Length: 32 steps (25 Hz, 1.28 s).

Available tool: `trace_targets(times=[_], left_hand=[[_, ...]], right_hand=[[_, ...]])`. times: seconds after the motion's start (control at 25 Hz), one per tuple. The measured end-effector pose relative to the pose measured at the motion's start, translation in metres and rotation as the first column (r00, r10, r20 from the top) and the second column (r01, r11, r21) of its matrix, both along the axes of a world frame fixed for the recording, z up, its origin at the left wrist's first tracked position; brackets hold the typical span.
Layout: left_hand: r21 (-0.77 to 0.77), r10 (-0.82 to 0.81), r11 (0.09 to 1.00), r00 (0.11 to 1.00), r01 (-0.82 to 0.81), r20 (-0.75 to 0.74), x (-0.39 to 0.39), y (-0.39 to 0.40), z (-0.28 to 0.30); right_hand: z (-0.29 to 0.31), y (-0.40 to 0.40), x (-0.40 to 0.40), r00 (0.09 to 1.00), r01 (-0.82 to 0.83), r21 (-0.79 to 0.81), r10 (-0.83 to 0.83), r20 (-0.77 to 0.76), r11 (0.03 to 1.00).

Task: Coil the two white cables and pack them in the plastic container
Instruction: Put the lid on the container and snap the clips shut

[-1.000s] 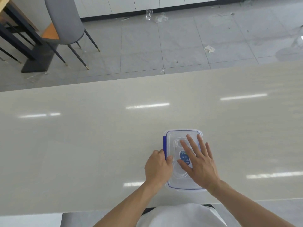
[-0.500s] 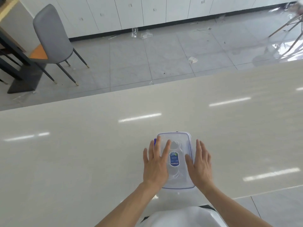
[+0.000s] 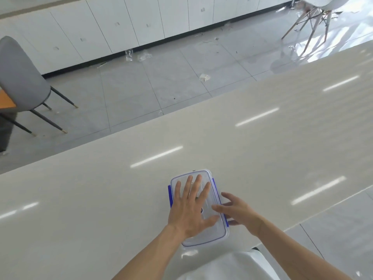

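Note:
A clear plastic container [image 3: 203, 238] with a blue-trimmed lid and blue side clips lies on the pale table near its front edge. My left hand [image 3: 190, 209] is spread flat on the lid, fingers apart, covering most of it. My right hand [image 3: 237, 212] is at the container's right side, fingers curled around the blue clip [image 3: 226, 222] there. The white cables are hidden under my left hand and the lid; I cannot make them out.
The long cream table [image 3: 262, 138] stretches away to the upper right. Beyond its far edge lies a tiled floor with scraps of litter, a grey chair [image 3: 22, 77] at the left and a white chair [image 3: 314, 9] at the top right.
My left hand slid to the middle of the lid and spread flat. My right hand came off the lid to the right side clip. The view swung left and tilted.

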State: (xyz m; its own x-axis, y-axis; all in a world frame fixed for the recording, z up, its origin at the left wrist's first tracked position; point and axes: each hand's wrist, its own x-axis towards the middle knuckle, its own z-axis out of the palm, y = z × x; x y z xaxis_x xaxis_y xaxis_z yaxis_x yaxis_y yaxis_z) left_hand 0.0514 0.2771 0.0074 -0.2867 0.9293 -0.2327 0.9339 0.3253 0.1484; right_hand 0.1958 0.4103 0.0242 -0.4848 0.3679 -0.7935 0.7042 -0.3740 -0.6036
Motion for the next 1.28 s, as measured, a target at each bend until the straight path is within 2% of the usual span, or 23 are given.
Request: trace_targets(times=[0.16,0.32,0.4,0.48,0.56,0.72,0.96,1.16,1.28], left_hand=[[0.023,0.002,1.000,1.000,-0.002,-0.005,0.001,0.001,0.000],[0.014,0.007,1.000,1.000,-0.007,-0.002,0.000,0.000,-0.002],[0.017,0.002,1.000,1.000,-0.002,-0.010,0.001,0.000,-0.002],[0.027,0.002,1.000,1.000,-0.001,-0.015,0.000,0.000,-0.003],[0.035,-0.002,0.999,1.000,0.003,-0.016,0.000,0.000,-0.004],[0.038,-0.002,0.999,1.000,0.003,-0.023,0.000,-0.001,-0.006],[0.052,0.008,0.999,1.000,-0.007,-0.019,-0.001,0.001,-0.006],[0.105,0.025,0.994,0.998,-0.030,0.050,-0.006,-0.003,-0.004],[0.178,0.101,0.976,0.987,-0.123,0.126,-0.001,-0.014,-0.005]], right_hand=[[0.001,0.006,0.000,0.999,-0.023,0.028,0.023,-0.027,0.999],[0.010,0.006,-0.010,0.986,-0.161,0.213,0.147,0.080,0.964],[0.015,0.002,-0.015,0.958,-0.278,0.325,0.237,0.159,0.904],[0.017,-0.004,-0.016,0.921,-0.386,0.454,0.305,0.244,0.803],[0.018,-0.009,-0.016,0.903,-0.428,0.518,0.328,0.278,0.741],[0.021,-0.013,-0.014,0.921,-0.389,0.547,0.317,0.226,0.741],[0.025,-0.023,-0.011,0.930,-0.362,0.628,0.313,0.192,0.689],[0.014,-0.020,-0.005,0.947,-0.310,0.588,0.293,0.128,0.747],[0.003,-0.010,-0.005,0.943,-0.329,0.539,0.304,0.138,0.776]])
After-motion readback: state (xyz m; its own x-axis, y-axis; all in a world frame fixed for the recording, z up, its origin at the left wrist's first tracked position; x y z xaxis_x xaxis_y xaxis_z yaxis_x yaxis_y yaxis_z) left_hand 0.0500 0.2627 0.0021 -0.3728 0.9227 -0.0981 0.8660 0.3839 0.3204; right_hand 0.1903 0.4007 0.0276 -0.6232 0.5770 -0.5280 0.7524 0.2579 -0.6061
